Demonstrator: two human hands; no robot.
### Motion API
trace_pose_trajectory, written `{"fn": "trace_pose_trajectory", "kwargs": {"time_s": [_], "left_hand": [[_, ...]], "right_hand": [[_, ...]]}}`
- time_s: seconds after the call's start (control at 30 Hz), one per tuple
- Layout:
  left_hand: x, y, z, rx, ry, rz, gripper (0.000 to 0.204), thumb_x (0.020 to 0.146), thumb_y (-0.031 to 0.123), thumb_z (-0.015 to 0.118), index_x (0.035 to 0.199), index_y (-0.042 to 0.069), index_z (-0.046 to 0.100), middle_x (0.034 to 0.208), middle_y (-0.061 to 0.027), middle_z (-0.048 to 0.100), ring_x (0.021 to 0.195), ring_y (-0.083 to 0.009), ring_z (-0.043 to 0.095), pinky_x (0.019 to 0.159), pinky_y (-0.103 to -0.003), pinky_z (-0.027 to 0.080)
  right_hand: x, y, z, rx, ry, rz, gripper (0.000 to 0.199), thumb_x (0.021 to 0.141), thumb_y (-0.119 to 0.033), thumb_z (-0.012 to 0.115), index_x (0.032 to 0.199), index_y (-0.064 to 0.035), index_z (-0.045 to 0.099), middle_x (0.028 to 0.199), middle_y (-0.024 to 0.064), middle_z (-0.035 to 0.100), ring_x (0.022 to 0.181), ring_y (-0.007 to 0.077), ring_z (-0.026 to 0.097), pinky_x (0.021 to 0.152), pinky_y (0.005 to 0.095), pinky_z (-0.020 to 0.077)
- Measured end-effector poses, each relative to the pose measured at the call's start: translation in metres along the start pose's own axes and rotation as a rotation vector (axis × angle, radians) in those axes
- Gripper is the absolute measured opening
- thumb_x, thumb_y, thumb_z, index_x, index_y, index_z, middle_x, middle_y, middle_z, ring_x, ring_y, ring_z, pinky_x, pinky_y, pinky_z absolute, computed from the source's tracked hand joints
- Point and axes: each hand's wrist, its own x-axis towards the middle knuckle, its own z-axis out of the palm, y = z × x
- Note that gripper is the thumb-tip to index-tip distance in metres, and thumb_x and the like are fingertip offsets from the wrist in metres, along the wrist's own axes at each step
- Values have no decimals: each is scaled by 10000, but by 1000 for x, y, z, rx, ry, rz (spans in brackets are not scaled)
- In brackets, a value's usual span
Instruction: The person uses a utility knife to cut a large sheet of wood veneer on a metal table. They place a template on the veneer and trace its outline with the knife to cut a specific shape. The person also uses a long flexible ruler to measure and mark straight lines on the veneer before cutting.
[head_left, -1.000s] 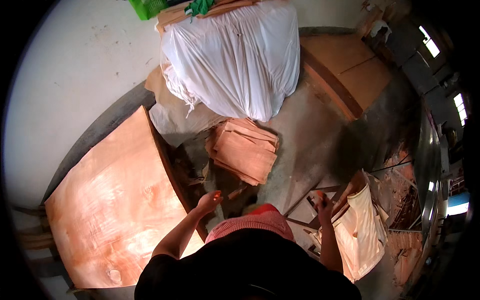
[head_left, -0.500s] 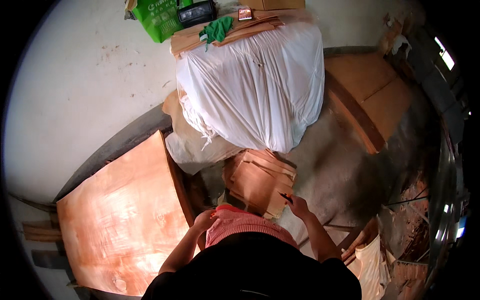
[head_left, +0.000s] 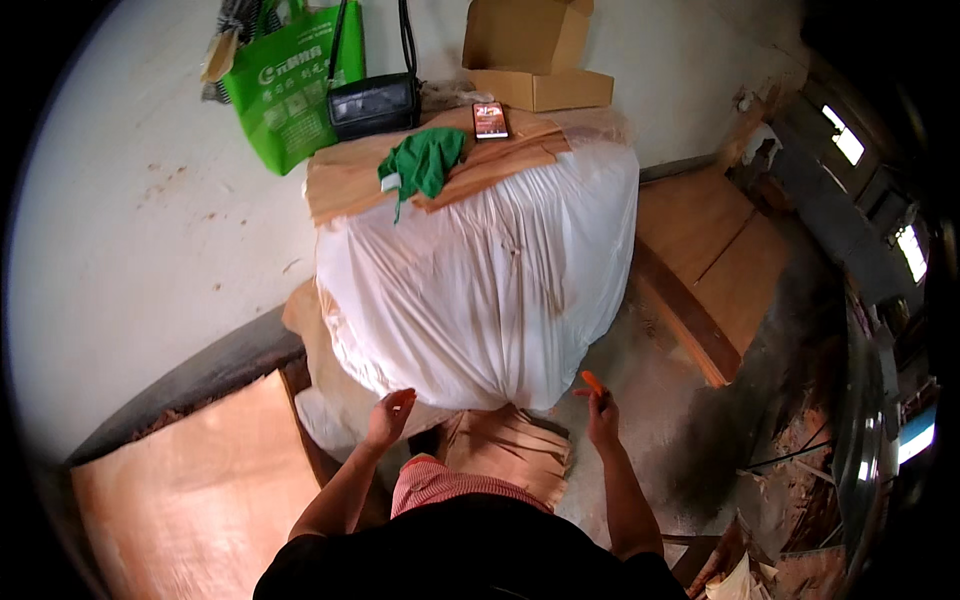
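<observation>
Beside the lower right edge of the creased white sheet [head_left: 480, 300], our bare right hand [head_left: 603, 413] is gripping a slim orange stick-like object [head_left: 593, 382], its long axis slanting up-left, away from us. Well apart leftward, our bare left hand [head_left: 387, 420] is half curling, pinching what we cannot tell.
</observation>
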Motion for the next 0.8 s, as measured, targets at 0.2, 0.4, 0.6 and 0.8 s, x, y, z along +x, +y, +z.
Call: {"fn": "trace_pose_trajectory", "kwargs": {"time_s": [0.2, 0.4, 0.6, 0.8], "left_hand": [[158, 82, -55, -38, 40, 316, 172, 786, 70, 512, 946, 33, 562, 909, -95, 573, 755, -186, 562, 642, -254, 454], [234, 97, -84, -37, -11, 431, 180, 756, 36, 529, 933, 29, 564, 836, -119, 578, 693, -212, 568, 610, -272, 452], [255, 92, -85, -63, -73, 423, 168, 751, 54, 529, 914, 40, 569, 820, -131, 579, 669, -231, 560, 599, -293, 445], [242, 75, -95, -59, -153, 305, 179, 749, 59, 533, 923, 57, 575, 857, -116, 578, 716, -240, 566, 621, -287, 454]], "right_hand": [[145, -73, 65, -38, 93, -129, 275, 877, -180, 341, 1061, -12, 458, 928, 38, 542, 793, 108, 460, 747, 214, 336], [299, -149, 110, -188, 200, -332, 294, 880, -179, 342, 1093, 9, 417, 1007, 101, 527, 945, 203, 452, 841, 286, 335], [403, -164, 139, -493, 193, -418, 342, 818, -120, 423, 1152, -48, 402, 1057, 164, 454, 1007, 316, 415, 854, 368, 339], [447, -163, 158, -492, 262, -527, 286, 839, -174, 393, 1089, -62, 475, 1075, 91, 491, 1001, 277, 408, 874, 346, 317]]}}
